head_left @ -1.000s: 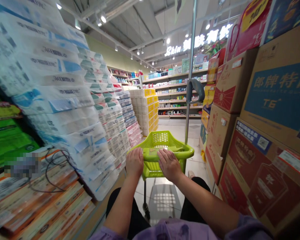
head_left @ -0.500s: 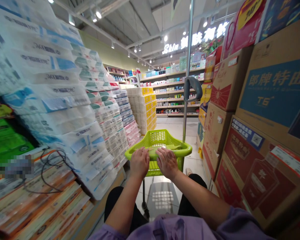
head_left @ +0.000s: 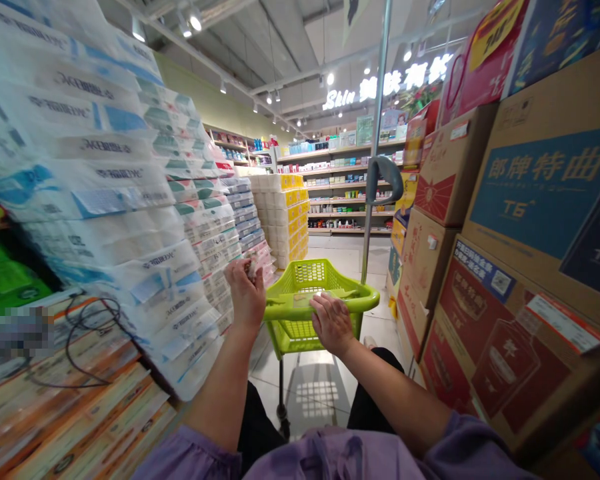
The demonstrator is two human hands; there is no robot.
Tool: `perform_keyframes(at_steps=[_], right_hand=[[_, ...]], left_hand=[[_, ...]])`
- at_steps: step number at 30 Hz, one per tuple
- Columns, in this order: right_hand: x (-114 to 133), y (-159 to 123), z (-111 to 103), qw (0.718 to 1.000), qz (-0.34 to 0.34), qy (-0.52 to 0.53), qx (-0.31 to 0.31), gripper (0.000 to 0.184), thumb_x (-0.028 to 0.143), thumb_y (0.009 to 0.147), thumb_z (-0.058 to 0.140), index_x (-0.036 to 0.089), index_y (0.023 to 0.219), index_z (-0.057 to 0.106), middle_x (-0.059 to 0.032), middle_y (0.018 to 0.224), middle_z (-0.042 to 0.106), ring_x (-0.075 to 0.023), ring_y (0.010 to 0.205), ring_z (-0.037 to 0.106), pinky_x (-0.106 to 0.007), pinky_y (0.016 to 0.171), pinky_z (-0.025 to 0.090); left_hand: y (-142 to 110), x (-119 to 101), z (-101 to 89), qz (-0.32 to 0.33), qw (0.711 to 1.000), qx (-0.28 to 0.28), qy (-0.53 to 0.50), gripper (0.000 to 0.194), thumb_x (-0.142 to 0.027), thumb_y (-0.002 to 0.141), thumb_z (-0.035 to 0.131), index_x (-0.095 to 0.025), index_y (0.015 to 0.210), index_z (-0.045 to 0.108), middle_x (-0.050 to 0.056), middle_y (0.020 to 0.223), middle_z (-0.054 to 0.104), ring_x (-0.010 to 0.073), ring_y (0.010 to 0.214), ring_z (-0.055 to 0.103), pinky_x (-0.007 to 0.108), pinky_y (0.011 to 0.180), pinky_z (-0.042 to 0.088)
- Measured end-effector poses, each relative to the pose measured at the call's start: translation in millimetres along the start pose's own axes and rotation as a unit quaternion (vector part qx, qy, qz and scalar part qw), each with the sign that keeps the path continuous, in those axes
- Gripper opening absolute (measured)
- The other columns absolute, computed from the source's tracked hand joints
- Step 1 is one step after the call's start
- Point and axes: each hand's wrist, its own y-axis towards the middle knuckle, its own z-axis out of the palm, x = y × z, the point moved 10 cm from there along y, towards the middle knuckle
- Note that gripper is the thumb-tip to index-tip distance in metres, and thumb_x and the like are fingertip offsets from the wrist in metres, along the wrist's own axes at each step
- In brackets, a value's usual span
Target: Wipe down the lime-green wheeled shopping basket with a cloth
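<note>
The lime-green shopping cart (head_left: 290, 327) stands right in front of me, its basket slatted and its rim thick. My right hand (head_left: 334, 323) is closed over the rear handle bar, fingers bent across its top. Off the bar, just left of the cart's rim, my left hand (head_left: 245, 292) is raised with its fingers curled in toward the thumb. A small pale spot shows at those fingertips; whether it is a held thing I cannot make out. A metal pole (head_left: 373, 233) with a grey loop grip (head_left: 380, 183) rises at the cart's right side.
Tall stacks of wrapped tissue packs (head_left: 115, 173) line the left, with flat cartons (head_left: 90, 413) and a looped black cable (head_left: 69, 353) nearer me. Cardboard boxes (head_left: 540, 180) are piled on the right. Ahead, past yellow-and-white packs (head_left: 293, 217), stand stocked shelves (head_left: 350, 180).
My left hand has let go of the handle bar and moved up and left, fingers curling. My right hand stays on the bar. The surroundings have shifted slightly left in view.
</note>
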Motion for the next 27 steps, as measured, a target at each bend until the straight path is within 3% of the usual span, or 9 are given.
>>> perform_keyframes(at_steps=[4, 8, 11, 14, 17, 19, 21, 23, 27], right_hand=[[-1, -1, -2, 1.000, -0.005, -0.003, -0.003, 0.030, 0.022, 0.092, 0.050, 0.017, 0.122, 0.054, -0.0082, 0.118, 0.065, -0.0226, 0.119, 0.052, -0.038, 0.104, 0.031], [-3, -3, -5, 1.000, -0.004, -0.003, 0.001, 0.029, 0.022, 0.092, 0.050, 0.018, 0.121, 0.054, -0.0088, 0.117, 0.065, -0.0224, 0.120, 0.052, -0.039, 0.105, 0.030], [-3, -3, -6, 1.000, -0.002, 0.001, 0.008, 0.030, 0.022, 0.092, 0.048, 0.018, 0.121, 0.055, -0.0090, 0.119, 0.064, -0.0221, 0.121, 0.051, -0.039, 0.105, 0.031], [-2, -4, -6, 1.000, -0.001, 0.002, 0.012, 0.030, 0.022, 0.092, 0.048, 0.018, 0.122, 0.054, -0.0088, 0.119, 0.064, -0.0219, 0.122, 0.050, -0.039, 0.106, 0.030], [-2, -3, -4, 1.000, -0.001, -0.004, 0.015, 0.031, 0.023, 0.092, 0.049, 0.018, 0.122, 0.055, -0.0094, 0.119, 0.064, -0.0222, 0.122, 0.049, -0.039, 0.106, 0.030], [-2, -3, -5, 1.000, -0.002, -0.005, 0.014, 0.031, 0.023, 0.092, 0.048, 0.018, 0.122, 0.055, -0.0095, 0.119, 0.064, -0.0224, 0.122, 0.050, -0.039, 0.106, 0.030], [-1, -3, -7, 1.000, -0.004, -0.003, 0.010, 0.030, 0.022, 0.092, 0.048, 0.018, 0.121, 0.055, -0.0091, 0.119, 0.064, -0.0225, 0.121, 0.050, -0.039, 0.105, 0.031], [-1, -2, -9, 1.000, -0.003, -0.001, 0.009, 0.030, 0.022, 0.092, 0.047, 0.018, 0.121, 0.055, -0.0086, 0.118, 0.064, -0.0223, 0.121, 0.050, -0.039, 0.104, 0.032], [-2, -2, -10, 1.000, 0.000, 0.003, 0.019, 0.030, 0.022, 0.092, 0.047, 0.018, 0.121, 0.055, -0.0084, 0.119, 0.064, -0.0220, 0.121, 0.050, -0.039, 0.105, 0.031]], left_hand=[[-60, -35, 34.7, 0.108, 0.978, 0.179, -0.030, 0.023, -0.022, 0.094, 0.039, -0.018, 0.112, 0.053, 0.011, 0.111, 0.063, 0.0212, 0.108, 0.058, 0.037, 0.096, 0.046], [-102, -33, 36.7, 0.120, 0.968, 0.218, 0.026, 0.023, -0.028, 0.094, 0.043, -0.019, 0.111, 0.056, 0.010, 0.108, 0.067, 0.0242, 0.106, 0.059, 0.044, 0.100, 0.041], [-97, -16, 35.8, 0.088, 0.969, 0.220, 0.075, 0.025, -0.030, 0.096, 0.038, -0.018, 0.093, 0.060, 0.008, 0.089, 0.068, 0.0235, 0.091, 0.063, 0.047, 0.100, 0.038], [-73, 13, 32.6, -0.008, 0.973, 0.206, 0.105, 0.031, -0.036, 0.097, 0.036, -0.019, 0.083, 0.058, 0.006, 0.077, 0.065, 0.0225, 0.078, 0.063, 0.040, 0.084, 0.047], [-40, 29, 19.4, -0.077, 0.985, 0.138, 0.074, 0.027, -0.042, 0.093, 0.044, -0.018, 0.096, 0.057, 0.007, 0.087, 0.065, 0.0225, 0.082, 0.064, 0.032, 0.071, 0.050], [-19, 25, 8.2, -0.066, 0.995, 0.069, 0.038, 0.028, -0.039, 0.092, 0.048, -0.018, 0.109, 0.055, 0.010, 0.100, 0.064, 0.0236, 0.094, 0.063, 0.034, 0.076, 0.051], [-11, 13, 7.6, -0.028, 0.999, 0.046, 0.006, 0.032, -0.030, 0.091, 0.047, -0.018, 0.120, 0.051, 0.012, 0.113, 0.061, 0.0241, 0.107, 0.059, 0.037, 0.086, 0.050], [-22, -4, 23.3, 0.017, 0.994, 0.105, -0.018, 0.035, -0.020, 0.088, 0.045, -0.019, 0.123, 0.050, 0.012, 0.119, 0.060, 0.0231, 0.111, 0.057, 0.037, 0.092, 0.049], [-83, -37, 51.2, 0.079, 0.960, 0.267, -0.023, 0.027, -0.017, 0.089, 0.043, -0.023, 0.110, 0.059, 0.007, 0.106, 0.068, 0.0222, 0.099, 0.063, 0.040, 0.089, 0.051]])
